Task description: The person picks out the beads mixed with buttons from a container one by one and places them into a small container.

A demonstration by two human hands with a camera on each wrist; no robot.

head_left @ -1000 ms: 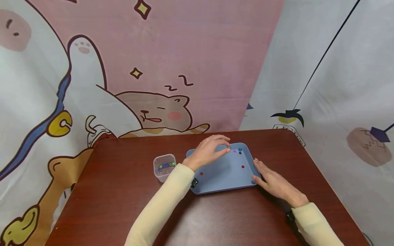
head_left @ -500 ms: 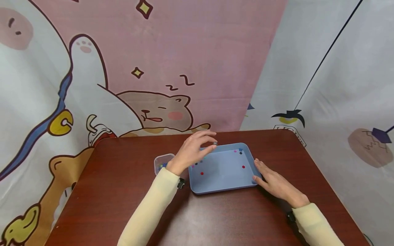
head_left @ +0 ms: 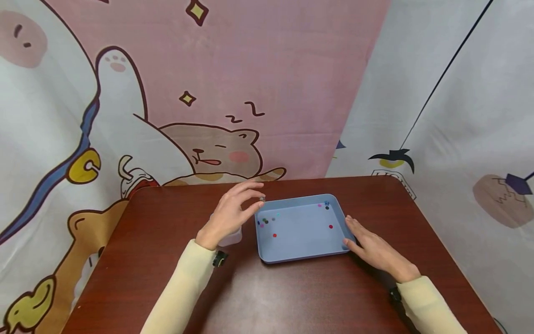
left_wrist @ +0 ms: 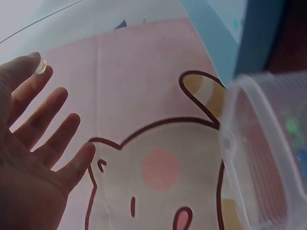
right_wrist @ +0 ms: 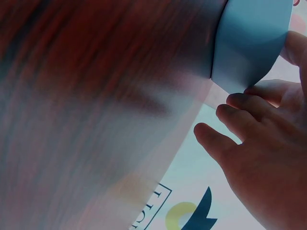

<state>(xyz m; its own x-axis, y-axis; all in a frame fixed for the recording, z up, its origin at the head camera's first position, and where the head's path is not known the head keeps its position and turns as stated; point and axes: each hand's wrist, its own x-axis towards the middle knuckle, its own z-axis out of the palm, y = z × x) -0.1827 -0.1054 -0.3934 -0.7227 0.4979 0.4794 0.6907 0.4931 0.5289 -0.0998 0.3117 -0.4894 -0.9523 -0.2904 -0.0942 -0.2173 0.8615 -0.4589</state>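
My left hand (head_left: 230, 211) pinches a small clear marble (left_wrist: 40, 66) between thumb and index finger; the other fingers are spread. It is raised over the clear plastic box (head_left: 231, 238), left of the tray, and covers most of that box. In the left wrist view, blurred green and blue marbles (left_wrist: 291, 125) show through the box wall. The blue tray (head_left: 302, 239) lies flat on the table. My right hand (head_left: 375, 248) rests along the tray's right edge, fingers fairly straight, thumb touching the near right corner.
Red dots (head_left: 331, 227) and other small coloured spots mark the tray floor, several at its left end. A blue marble-like piece (head_left: 327, 203) sits in the far right corner. The brown table (head_left: 308, 297) meets a printed cloth (head_left: 292, 93) behind.
My left hand has moved left with the marble, from over the tray's far side to over the plastic box, which it now mostly hides. The right hand and tray stay put.
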